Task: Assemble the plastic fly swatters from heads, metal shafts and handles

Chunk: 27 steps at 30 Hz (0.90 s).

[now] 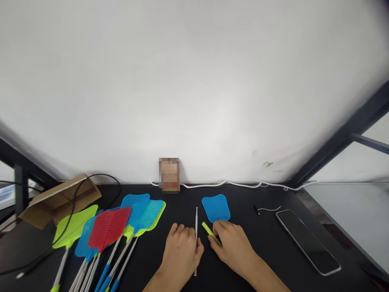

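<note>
Black counter (243, 207), left hand (182, 248) pinching silver rod (196, 219), right hand (231, 238), blue paddle (216, 207) at its eleven o'clock, gripping lime handle (208, 229)

Single view, head-worn camera. The lens sat above and behind the left hand (182, 248) and the right hand (234, 241), facing forward and down onto the backs of the fingers (180, 230). These lay near, low in the field; beyond them stretched black tabletop (187, 202), then the white wall (197, 81), which filled the upper part.
</note>
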Tool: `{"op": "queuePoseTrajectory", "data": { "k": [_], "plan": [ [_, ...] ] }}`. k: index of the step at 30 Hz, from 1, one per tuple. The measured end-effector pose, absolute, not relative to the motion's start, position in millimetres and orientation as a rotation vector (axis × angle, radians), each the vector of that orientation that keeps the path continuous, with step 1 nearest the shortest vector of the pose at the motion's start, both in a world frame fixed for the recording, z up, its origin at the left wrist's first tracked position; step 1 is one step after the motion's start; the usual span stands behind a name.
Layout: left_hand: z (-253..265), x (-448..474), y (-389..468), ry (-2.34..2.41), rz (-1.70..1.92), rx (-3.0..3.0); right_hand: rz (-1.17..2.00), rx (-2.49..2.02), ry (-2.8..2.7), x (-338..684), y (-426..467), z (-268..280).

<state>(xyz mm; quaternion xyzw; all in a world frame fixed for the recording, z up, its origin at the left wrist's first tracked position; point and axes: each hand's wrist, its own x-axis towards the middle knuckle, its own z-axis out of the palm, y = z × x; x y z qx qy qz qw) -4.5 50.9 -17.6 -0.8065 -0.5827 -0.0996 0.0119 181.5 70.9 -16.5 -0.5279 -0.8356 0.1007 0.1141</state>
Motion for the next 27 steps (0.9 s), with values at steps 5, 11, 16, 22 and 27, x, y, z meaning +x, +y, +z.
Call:
{"op": "queuePoseTrajectory", "data": {
  "k": [5, 11, 16, 22, 27],
  "plan": [
    [-17, -10, 58, -1.822, -0.230, -2.422, 0.343, -1.539, -2.391, 180, 71, -17],
    [-14, -9, 57, -1.820, -0.182, -2.435, 0.541, -1.525, -2.248, 185, 76, -14],
    [-4, -13, 70, -2.155, -0.537, -2.650, 0.935, -1.402, -1.944, 183, 78, -11],
    [-14, -3, 99, -2.498, -1.725, -2.837, 1.198, -1.310, -1.667, 181, 81, -18],
    [-31, -1, 100, -2.539, -2.482, -2.602, 1.519, -1.246, -1.480, 183, 76, -19]
  ]
}}
